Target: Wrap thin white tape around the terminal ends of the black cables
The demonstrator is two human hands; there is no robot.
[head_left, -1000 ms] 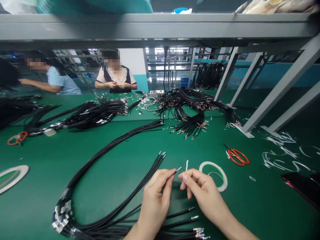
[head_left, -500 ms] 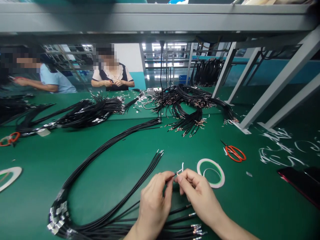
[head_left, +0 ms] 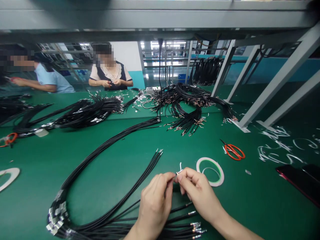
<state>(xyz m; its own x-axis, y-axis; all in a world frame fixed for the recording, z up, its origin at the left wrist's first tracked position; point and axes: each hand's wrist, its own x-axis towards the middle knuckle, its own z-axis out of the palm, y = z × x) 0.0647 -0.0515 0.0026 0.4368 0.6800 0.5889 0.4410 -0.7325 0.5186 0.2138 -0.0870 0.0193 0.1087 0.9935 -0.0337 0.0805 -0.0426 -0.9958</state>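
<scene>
Frame (head_left: 150, 18): grey metal, flat beam across top; slanted legs at R stand on desk on foot plates.

Desk (head_left: 130, 173): green, smooth, slight sheen; surface shows inside loop & btwn loop and scissors. Work is well in from far edge; loop runs off near end of view.

Co-workers, qty 2, far side: one in dark vest & pale ruffled top (head_left: 113, 73), hands together at front; one in lt. blue (head_left: 52, 78), arm reaching L.

Loop (head_left: 100, 145): black cables, thin, round, flexible; wide U on desk, bound at bend w/ shiny silver bands (head_left: 57, 218), bare metal tips.

Piles, far half of desk: L pile (head_left: 85, 111), centre pile (head_left: 186, 93); black, tangled, metal tips, centre's coppery.

Left hand (head_left: 155, 196): thumb & forefinger pinching one cable (head_left: 175, 175) near its tip.

Right hand (head_left: 193, 183): fingertips pressed together at same tip, pinching strip (head_left: 180, 166); white, thin, upper end up. Cable & strip meet btwn both hands, above desk, L of ring.

Slab (head_left: 298, 185): dark, flat, reddish edge, far R.

Ring (head_left: 221, 178): flat, white outer, green inner, just beyond right hand.

Scissors (head_left: 226, 146): orange loop handles, dark blades, R of centre.

Box (head_left: 153, 90): white, rear; dark marks, too small to read.

Scrap (head_left: 248, 172): small, clear-ish, below scissors.
</scene>
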